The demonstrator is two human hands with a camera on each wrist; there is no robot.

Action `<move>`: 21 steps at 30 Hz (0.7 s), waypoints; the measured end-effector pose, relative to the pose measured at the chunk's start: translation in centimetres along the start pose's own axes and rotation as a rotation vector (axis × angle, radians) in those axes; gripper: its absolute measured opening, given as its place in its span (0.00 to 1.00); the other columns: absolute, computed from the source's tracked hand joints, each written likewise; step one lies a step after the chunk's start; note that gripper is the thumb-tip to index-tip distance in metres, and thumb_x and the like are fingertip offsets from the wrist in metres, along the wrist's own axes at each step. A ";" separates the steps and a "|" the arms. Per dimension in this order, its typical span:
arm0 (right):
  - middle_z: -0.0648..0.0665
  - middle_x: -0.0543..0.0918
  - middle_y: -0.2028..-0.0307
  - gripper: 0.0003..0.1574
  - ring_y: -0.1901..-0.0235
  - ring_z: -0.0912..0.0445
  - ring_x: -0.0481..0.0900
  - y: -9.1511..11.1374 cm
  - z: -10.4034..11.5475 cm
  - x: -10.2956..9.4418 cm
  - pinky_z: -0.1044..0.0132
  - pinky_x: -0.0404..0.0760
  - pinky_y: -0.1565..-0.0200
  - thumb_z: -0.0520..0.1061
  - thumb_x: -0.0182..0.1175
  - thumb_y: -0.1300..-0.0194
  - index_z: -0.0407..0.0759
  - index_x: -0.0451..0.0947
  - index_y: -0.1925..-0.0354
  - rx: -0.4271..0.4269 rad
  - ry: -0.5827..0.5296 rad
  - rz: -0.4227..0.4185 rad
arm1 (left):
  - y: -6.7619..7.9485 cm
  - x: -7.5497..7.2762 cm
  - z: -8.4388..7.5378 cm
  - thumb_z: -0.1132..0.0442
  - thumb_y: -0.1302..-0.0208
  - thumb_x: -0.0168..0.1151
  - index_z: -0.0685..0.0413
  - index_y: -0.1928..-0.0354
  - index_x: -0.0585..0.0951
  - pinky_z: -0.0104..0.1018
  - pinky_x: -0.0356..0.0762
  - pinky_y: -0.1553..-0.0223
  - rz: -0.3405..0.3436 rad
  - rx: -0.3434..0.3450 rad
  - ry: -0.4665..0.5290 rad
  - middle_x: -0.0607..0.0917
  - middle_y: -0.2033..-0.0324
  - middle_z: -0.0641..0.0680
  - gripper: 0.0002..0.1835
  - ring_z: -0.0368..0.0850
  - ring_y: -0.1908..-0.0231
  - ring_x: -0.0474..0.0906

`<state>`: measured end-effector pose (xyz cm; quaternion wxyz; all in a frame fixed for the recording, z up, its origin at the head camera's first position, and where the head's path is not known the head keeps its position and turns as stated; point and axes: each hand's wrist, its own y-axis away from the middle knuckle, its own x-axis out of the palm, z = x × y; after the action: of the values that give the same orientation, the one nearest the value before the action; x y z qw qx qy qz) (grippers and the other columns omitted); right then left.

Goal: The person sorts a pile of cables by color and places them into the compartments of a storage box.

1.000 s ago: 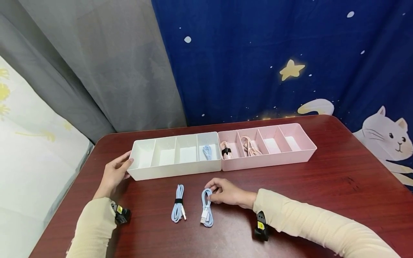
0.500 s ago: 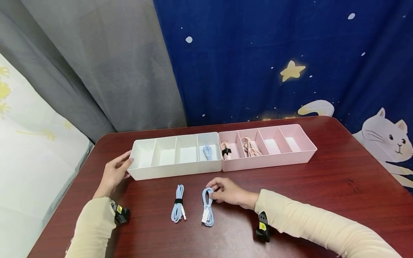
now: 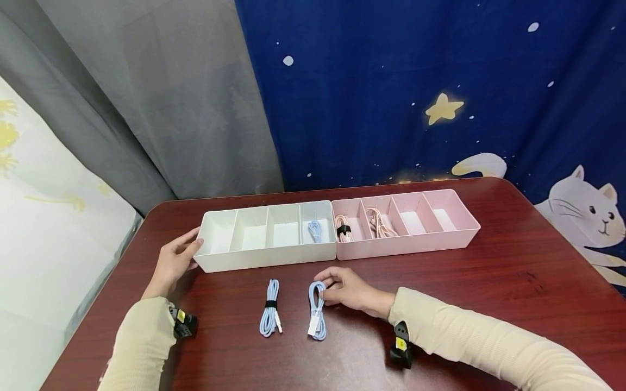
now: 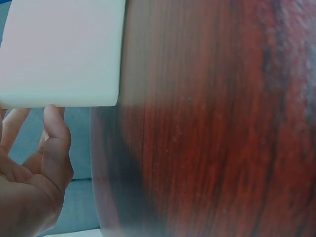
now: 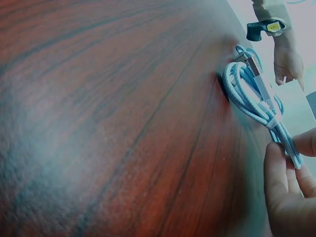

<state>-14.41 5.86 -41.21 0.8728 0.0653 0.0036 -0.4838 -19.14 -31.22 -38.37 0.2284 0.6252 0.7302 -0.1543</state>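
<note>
My right hand [image 3: 353, 293] pinches the upper loop of a coiled light-blue USB cable [image 3: 317, 319] between thumb and fingers. In the right wrist view the cable's metal plug [image 5: 254, 66] and pale tie show, and its coil hangs at or just over the table. To its left lies another coiled blue cable [image 3: 268, 321], bound with a black strap. My left hand [image 3: 175, 259] touches the left end of a white divided organizer box [image 3: 269, 259], its fingertips against the end wall [image 4: 64, 54]. A blue cable [image 3: 314, 231] lies in the box's rightmost compartment.
A pink divided box [image 3: 406, 244] adjoins the white one on the right. Its two left compartments hold a strapped pink cable [image 3: 343, 221] and a loose pink cable [image 3: 379, 224]. Both boxes stand towards the back of the reddish-brown table [image 3: 518, 255], with curtains behind.
My right hand has shifted slightly right and away from me with the blue cable. My left hand stays at the white box's end; the strapped blue cable has not moved.
</note>
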 end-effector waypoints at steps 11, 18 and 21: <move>0.38 0.76 0.67 0.22 0.73 0.60 0.76 0.1 0.3 0.2 0.61 0.78 0.65 0.25 0.55 0.48 0.20 0.66 0.53 -0.008 -0.083 0.016 | 0.0 0.0 0.0 0.46 0.37 0.49 0.49 0.35 0.61 0.28 0.76 0.72 0.000 -0.001 -0.001 0.71 0.50 0.66 0.30 0.36 0.74 0.74; 0.38 0.75 0.68 0.22 0.73 0.60 0.76 0.1 0.2 0.2 0.61 0.79 0.66 0.25 0.54 0.48 0.20 0.65 0.52 -0.003 -0.103 0.025 | -0.1 0.0 0.1 0.46 0.37 0.49 0.48 0.35 0.61 0.28 0.76 0.72 0.000 0.000 -0.003 0.71 0.50 0.66 0.30 0.36 0.74 0.74; 0.38 0.76 0.68 0.22 0.73 0.59 0.76 0.1 0.3 0.2 0.61 0.79 0.66 0.24 0.54 0.48 0.20 0.65 0.52 0.003 -0.110 0.025 | -0.1 0.0 0.1 0.46 0.37 0.49 0.48 0.35 0.61 0.28 0.76 0.72 0.000 0.001 -0.004 0.71 0.51 0.66 0.30 0.36 0.74 0.74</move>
<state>-14.29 5.74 -40.90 0.8776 0.0398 -0.0459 -0.4756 -19.21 -31.28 -38.47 0.2298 0.6251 0.7295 -0.1560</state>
